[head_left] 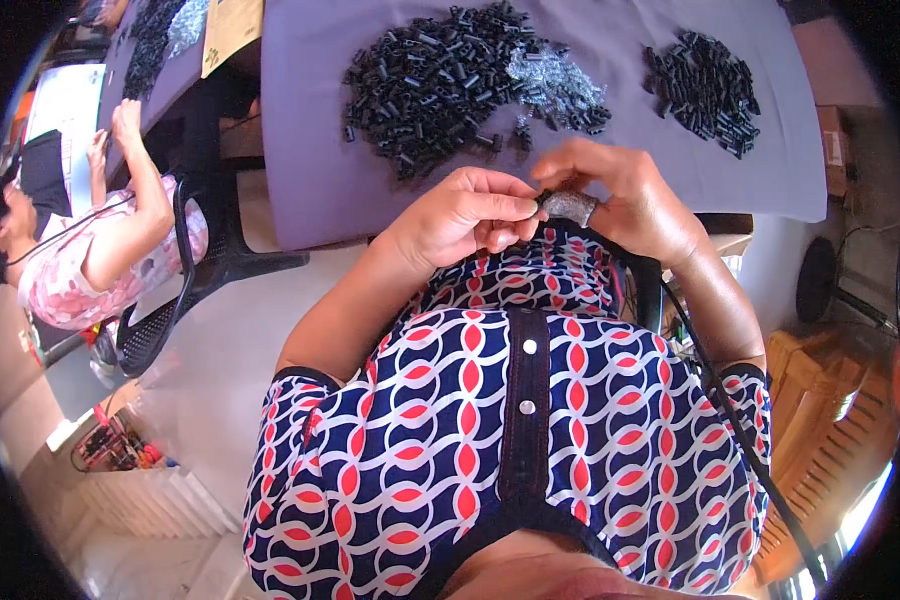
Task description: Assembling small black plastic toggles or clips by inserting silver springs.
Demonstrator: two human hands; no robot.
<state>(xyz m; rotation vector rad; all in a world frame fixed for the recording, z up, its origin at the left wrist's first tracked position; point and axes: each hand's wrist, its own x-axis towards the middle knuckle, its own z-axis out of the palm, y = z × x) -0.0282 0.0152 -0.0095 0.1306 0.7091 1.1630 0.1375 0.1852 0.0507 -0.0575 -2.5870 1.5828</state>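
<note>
Left hand (475,208) and right hand (638,190) close together at a black part (543,198)

Both hands are above the near edge of the surface (300,130), in front of a patterned shirt (400,430). The left thumb and forefinger pinch the black part, which sits between the 2 hands. The right hand is curled around a grey piece (572,208), its kind hard to make out; whether the right fingers also touch the black part, I cannot tell.

3 piles lie farther back. A large pile of black tubes (420,90) is far and to the left, with a shiny clear pile (558,85) against its right side. Well apart at the far right is a smaller black pile (708,95).

At left, a co-worker (100,250) sits on a black chair (195,230), arms raised beside a 2nd surface (170,95). Nearer on that side stands a pale bin (160,505). At right is a wooden chair (820,440); a black cord (745,440) runs over the shirt's right side.
</note>
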